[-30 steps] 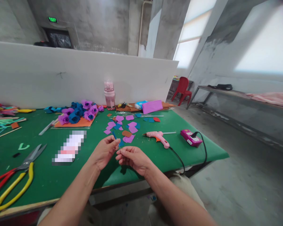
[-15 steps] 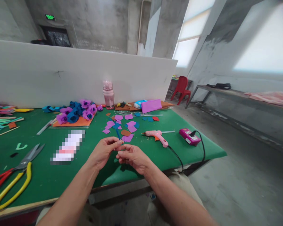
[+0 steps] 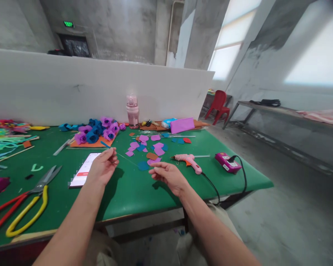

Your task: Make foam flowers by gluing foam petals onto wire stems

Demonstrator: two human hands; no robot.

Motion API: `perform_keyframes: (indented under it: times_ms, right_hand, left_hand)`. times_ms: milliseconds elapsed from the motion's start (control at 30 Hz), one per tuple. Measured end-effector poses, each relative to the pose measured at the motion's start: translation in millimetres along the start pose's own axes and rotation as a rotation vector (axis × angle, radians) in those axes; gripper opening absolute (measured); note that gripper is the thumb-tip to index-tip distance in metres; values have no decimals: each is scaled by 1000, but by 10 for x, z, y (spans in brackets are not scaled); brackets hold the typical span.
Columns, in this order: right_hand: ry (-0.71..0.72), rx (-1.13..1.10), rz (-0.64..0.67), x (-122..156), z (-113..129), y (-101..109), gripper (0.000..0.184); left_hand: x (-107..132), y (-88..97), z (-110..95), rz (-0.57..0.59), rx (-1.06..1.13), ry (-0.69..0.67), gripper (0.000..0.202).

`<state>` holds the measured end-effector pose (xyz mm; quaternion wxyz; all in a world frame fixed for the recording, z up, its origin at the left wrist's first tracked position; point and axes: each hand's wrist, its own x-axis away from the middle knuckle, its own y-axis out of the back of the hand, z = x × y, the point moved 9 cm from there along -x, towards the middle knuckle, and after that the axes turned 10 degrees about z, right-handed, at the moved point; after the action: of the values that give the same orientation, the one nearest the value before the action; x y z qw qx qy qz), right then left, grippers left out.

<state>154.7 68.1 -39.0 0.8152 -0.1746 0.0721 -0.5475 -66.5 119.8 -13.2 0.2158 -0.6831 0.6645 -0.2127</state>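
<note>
The two hands were apart above the surface (image 3: 127, 201), with a fine clear thread (image 3: 129, 160) spanning the gap between them. The left hand (image 3: 102, 164) pinched a blue strip (image 3: 104, 144) between thumb and fingers, its tip jutting out beyond them; the right hand (image 3: 169, 177) had thumb and finger closed together, seemingly on the thread's other end, though so thin a line was hard to follow there. The step in hand looked like drawing the thread out from the strip, and the next move seemed to call for a firm pinch on the strip and a light pull, so that the thread neither slipped nor caught the loose petals (image 3: 159, 151) just beyond the right hand. A glue gun (image 3: 187, 159) lay to the right of that hand, within easy reach, its cord running off the near edge. As for containers, a pink bottle (image 3: 132, 112) stood upright beyond the hands, its contents not to be told, and a blue-and-white pack (image 3: 168, 123) lay beyond the petals, what it held hidden as well. Past the left hand, an orange sheet (image 3: 77, 145) bore a heap of purple and blue flowers (image 3: 93, 135); under its wrist lay a phone (image 3: 86, 166).
</note>
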Motion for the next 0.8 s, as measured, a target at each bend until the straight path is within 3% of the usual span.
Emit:
perform_keyframes:
  times_ms: [167, 333, 533, 800]
  right_hand:
    - [137, 312, -152, -15, 224, 258, 25]
    - [299, 729, -293, 111, 535, 323, 20]
    - [309, 724, -254, 158, 592, 311, 15]
    - [265, 563, -169, 82, 455, 302, 18]
  left_hand:
    - [26, -80, 56, 40, -1, 36, 8]
    - [40, -143, 74, 48, -21, 41, 5]
    - [31, -184, 136, 76, -26, 67, 5]
    - [52, -270, 192, 116, -66, 99, 8]
